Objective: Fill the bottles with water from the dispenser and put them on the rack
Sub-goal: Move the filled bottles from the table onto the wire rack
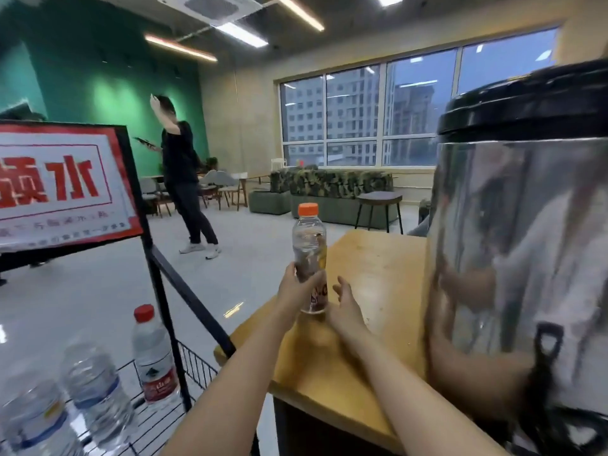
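Three bottles (154, 357) sit on the rack (197, 363); your left hand (292, 284) grips a capped bottle (309, 251) not yet racked, right hand (345, 307) open beside it.

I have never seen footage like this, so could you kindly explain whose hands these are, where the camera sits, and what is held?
There is no machine here: a person wears one wide-angle camera on the head, so you see that person's own forearms reaching forward. The left hand grips a clear orange-capped bottle low on its body, at the wooden table. The right hand is beside it, fingers relaxed, holding nothing. At the right stands the steel water dispenser with a black lid. At the lower left is the black wire rack, carrying a red-capped bottle and two blurred bottles, under a red-and-white sign.
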`<state>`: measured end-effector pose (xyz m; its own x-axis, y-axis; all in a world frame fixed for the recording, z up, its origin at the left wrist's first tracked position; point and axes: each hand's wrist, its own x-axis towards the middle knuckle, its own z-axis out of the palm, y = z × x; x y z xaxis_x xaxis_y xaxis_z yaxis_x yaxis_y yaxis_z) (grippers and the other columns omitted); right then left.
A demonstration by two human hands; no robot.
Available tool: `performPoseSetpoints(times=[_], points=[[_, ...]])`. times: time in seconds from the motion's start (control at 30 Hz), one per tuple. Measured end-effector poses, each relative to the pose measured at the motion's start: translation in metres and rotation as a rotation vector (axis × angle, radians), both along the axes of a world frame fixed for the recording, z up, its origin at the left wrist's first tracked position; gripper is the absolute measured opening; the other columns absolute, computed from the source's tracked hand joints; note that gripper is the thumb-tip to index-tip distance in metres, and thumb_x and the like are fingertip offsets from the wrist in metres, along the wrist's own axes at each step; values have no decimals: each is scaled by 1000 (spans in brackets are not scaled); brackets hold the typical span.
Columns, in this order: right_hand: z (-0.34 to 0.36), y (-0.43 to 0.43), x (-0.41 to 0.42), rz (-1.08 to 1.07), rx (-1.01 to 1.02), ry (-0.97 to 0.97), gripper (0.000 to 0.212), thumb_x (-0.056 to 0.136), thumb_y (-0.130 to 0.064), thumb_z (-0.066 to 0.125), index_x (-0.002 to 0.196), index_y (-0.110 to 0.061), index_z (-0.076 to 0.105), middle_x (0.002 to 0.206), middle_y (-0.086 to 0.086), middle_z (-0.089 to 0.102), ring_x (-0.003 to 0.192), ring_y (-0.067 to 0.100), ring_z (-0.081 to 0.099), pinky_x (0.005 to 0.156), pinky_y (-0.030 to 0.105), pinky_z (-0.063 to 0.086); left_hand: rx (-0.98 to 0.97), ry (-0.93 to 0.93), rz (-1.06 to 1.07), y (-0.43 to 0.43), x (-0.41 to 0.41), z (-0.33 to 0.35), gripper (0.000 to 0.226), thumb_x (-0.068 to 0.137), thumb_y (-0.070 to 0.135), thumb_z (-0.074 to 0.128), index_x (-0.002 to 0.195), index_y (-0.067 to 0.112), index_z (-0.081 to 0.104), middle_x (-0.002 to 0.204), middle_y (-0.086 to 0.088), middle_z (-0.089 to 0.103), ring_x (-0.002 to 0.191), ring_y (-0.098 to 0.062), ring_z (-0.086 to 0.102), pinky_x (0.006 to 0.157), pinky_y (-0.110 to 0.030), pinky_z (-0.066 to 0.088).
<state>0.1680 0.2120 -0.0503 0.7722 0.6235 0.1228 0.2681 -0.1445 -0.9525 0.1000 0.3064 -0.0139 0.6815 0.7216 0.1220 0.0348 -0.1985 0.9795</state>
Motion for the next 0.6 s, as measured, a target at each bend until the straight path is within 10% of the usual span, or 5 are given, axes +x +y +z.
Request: performPoseSetpoints(times=[0.2,0.6], points=[[1,-11,-3,3,70,29,63,96,-6,50,151,-27,26,142,-5,49,109,7,49,63,-1,38,26,-25,132,18,24,-15,45,75,27,84,109,15,57,105,-1,67,97,-21,65,86,-42,55],[41,-171,-158,59,181,-455,49,96,-14,55,140,-30,41,134,-13,51,117,1,47,97,17,39,-63,-269,155,-135,-144,-2,43,70,15,86,100,16,55,100,-7,68,92,-25,68,77,-39,56]])
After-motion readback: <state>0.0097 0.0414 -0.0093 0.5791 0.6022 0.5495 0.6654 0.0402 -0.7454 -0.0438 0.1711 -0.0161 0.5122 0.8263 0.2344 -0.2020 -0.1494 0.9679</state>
